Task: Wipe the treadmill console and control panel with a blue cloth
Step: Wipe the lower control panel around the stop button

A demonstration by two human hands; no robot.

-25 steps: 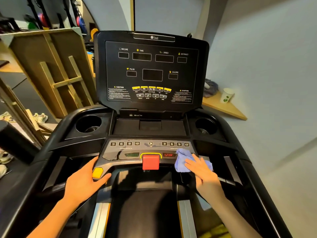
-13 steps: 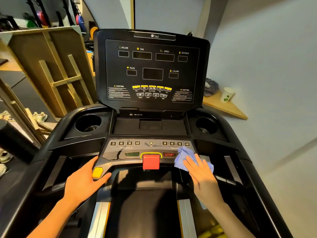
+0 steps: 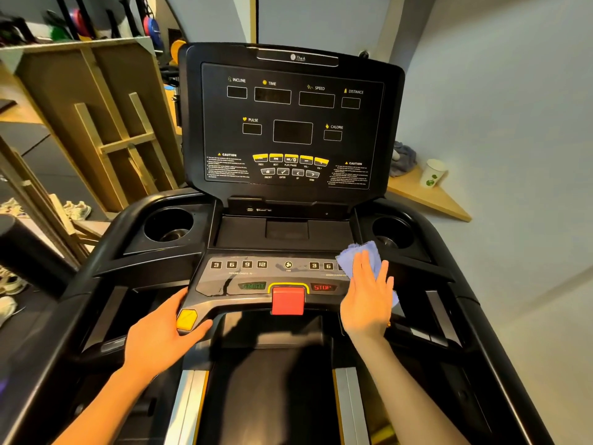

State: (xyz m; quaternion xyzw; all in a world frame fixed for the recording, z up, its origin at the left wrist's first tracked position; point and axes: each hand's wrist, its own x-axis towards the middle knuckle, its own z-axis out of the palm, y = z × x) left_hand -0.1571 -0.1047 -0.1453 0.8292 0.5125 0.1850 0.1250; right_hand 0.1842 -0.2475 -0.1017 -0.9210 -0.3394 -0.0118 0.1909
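The right hand (image 3: 367, 295) lies flat, fingers stretched out and close together, pressing a blue cloth (image 3: 361, 253) down on the right end of the grey control panel (image 3: 276, 274). It is not gripping the cloth, only holding it under the palm; the cloth pokes out beyond the fingertips and a bit shows at the outer edge of the hand. The hand and cloth cover the right-most number buttons, leaving only the 3 and 6 of that row in sight.

The left hand (image 3: 157, 335) rests open on the left corner of the panel, thumb lying just under a yellow button (image 3: 186, 319), holding nothing.

Between the two hands sits a red stop key (image 3: 287, 300), with a green START label to its left and a red STOP label to its right, close to the right hand. Just beyond the cloth is the right cup holder (image 3: 390, 232); a matching left cup holder (image 3: 168, 224) sits on the other side. The upright black console (image 3: 290, 123) stands behind the panel, its screens dark. Off to the right, a paper cup (image 3: 433, 173) stands on a wooden shelf (image 3: 426, 197).
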